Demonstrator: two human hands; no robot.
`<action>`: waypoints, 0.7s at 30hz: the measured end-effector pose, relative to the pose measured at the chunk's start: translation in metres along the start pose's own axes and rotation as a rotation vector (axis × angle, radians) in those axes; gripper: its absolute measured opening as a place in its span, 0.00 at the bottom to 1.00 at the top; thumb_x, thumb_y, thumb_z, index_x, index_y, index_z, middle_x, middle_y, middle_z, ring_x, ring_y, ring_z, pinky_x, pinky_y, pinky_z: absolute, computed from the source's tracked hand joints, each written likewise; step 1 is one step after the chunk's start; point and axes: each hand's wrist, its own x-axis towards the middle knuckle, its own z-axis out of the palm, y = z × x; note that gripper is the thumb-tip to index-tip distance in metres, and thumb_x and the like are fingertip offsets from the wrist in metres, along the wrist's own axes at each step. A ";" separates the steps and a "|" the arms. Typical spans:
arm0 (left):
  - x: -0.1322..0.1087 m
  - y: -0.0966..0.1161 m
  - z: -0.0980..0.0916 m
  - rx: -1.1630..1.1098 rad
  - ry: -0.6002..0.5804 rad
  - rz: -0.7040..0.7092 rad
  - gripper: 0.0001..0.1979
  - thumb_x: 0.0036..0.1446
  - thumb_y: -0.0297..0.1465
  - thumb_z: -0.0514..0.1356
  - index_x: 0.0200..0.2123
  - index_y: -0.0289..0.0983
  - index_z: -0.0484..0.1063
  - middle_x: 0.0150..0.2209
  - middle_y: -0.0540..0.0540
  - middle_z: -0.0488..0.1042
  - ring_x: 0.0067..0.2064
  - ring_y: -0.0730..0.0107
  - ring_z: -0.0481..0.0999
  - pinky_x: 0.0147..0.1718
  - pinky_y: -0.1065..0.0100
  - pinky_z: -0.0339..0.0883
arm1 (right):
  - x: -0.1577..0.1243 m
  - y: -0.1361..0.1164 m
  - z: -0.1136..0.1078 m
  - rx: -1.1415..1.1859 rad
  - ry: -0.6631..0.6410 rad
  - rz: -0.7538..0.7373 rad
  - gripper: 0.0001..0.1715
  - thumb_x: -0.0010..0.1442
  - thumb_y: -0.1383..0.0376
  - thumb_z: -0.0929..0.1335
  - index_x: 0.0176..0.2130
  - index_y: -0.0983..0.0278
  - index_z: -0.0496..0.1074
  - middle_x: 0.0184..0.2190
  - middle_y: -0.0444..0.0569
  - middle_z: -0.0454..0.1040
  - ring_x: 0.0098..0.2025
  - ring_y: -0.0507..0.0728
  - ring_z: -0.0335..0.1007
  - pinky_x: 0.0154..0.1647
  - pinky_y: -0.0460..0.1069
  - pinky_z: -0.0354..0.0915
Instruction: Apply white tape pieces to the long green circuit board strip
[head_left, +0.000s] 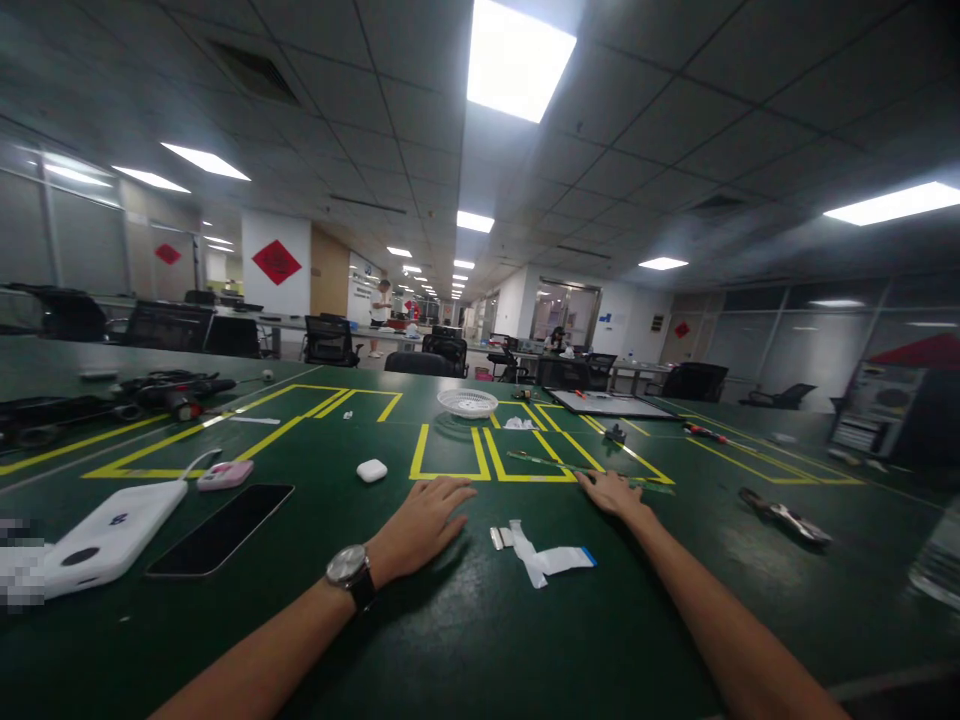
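My left hand rests on the green table with its fingers spread and nothing in them. A watch is on that wrist. Just right of it lies a white flat ribbon cable, folded across itself, with a blue end. My right hand reaches further forward, fingers stretched out at a thin, see-through strip like a ruler. The strip runs past the fingers on both sides; whether they press on it cannot be made out. A small white earbud case sits ahead of my left hand.
A white power bank, black phone and pink device lie left. Yellow tape outlines surround a white basket ahead. A metal tool and clear container are right. Chairs and people stand beyond.
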 end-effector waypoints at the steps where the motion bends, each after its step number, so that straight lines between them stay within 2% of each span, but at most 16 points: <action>1: 0.001 0.002 -0.002 0.000 0.015 0.005 0.19 0.67 0.32 0.53 0.60 0.43 0.62 0.61 0.45 0.65 0.61 0.58 0.63 0.57 0.55 0.57 | -0.001 -0.005 0.000 0.019 -0.041 -0.046 0.38 0.66 0.44 0.51 0.60 0.60 0.68 0.58 0.61 0.67 0.60 0.68 0.62 0.60 0.62 0.52; 3: 0.003 0.005 -0.006 -0.003 0.047 0.017 0.18 0.67 0.32 0.53 0.59 0.43 0.62 0.61 0.45 0.64 0.60 0.59 0.63 0.57 0.55 0.57 | -0.004 -0.022 -0.001 0.087 -0.147 -0.219 0.37 0.67 0.45 0.49 0.59 0.59 0.68 0.57 0.58 0.69 0.59 0.66 0.63 0.60 0.62 0.54; 5: 0.005 0.006 -0.010 -0.002 0.069 0.024 0.18 0.68 0.32 0.52 0.60 0.44 0.62 0.61 0.45 0.65 0.60 0.60 0.64 0.56 0.56 0.58 | -0.012 -0.046 -0.004 0.174 -0.259 -0.512 0.35 0.68 0.46 0.51 0.59 0.59 0.69 0.59 0.56 0.67 0.61 0.65 0.60 0.61 0.61 0.54; 6: 0.005 0.006 -0.011 0.002 0.075 0.025 0.18 0.68 0.32 0.52 0.59 0.44 0.62 0.60 0.46 0.65 0.59 0.60 0.65 0.56 0.57 0.58 | -0.019 -0.060 -0.006 0.221 -0.269 -0.647 0.34 0.68 0.47 0.51 0.58 0.60 0.69 0.60 0.55 0.67 0.62 0.64 0.59 0.62 0.60 0.53; 9: 0.005 -0.001 -0.011 0.024 0.074 0.013 0.17 0.68 0.32 0.51 0.59 0.43 0.62 0.58 0.45 0.67 0.59 0.60 0.65 0.55 0.57 0.59 | -0.053 -0.099 -0.013 0.318 -0.330 -1.027 0.31 0.69 0.49 0.54 0.60 0.61 0.66 0.63 0.54 0.62 0.64 0.61 0.57 0.64 0.58 0.51; 11: 0.002 -0.008 -0.008 0.031 0.048 0.004 0.17 0.68 0.32 0.51 0.58 0.43 0.63 0.58 0.45 0.68 0.59 0.60 0.66 0.54 0.57 0.59 | -0.081 -0.118 -0.020 0.357 -0.388 -1.189 0.29 0.69 0.50 0.56 0.62 0.59 0.64 0.65 0.53 0.59 0.65 0.60 0.53 0.66 0.58 0.47; 15: -0.003 -0.017 0.000 0.006 -0.065 -0.013 0.18 0.67 0.30 0.50 0.59 0.41 0.63 0.59 0.43 0.68 0.60 0.60 0.65 0.53 0.59 0.60 | -0.118 -0.128 -0.037 0.375 -0.437 -1.337 0.27 0.65 0.53 0.63 0.62 0.56 0.62 0.67 0.50 0.55 0.67 0.61 0.49 0.68 0.62 0.37; 18: -0.005 -0.018 0.001 -0.021 -0.123 -0.018 0.17 0.68 0.31 0.50 0.58 0.41 0.63 0.59 0.44 0.68 0.61 0.60 0.64 0.53 0.59 0.60 | -0.117 -0.117 -0.044 0.447 -0.399 -1.341 0.27 0.63 0.62 0.65 0.60 0.59 0.64 0.63 0.51 0.61 0.65 0.59 0.54 0.67 0.58 0.45; 21: -0.005 -0.021 0.000 -0.053 -0.146 0.007 0.17 0.68 0.33 0.50 0.58 0.43 0.64 0.60 0.45 0.67 0.62 0.60 0.63 0.55 0.59 0.58 | -0.103 -0.102 -0.044 0.499 -0.348 -1.250 0.28 0.58 0.70 0.65 0.58 0.62 0.66 0.57 0.53 0.68 0.59 0.58 0.62 0.62 0.55 0.55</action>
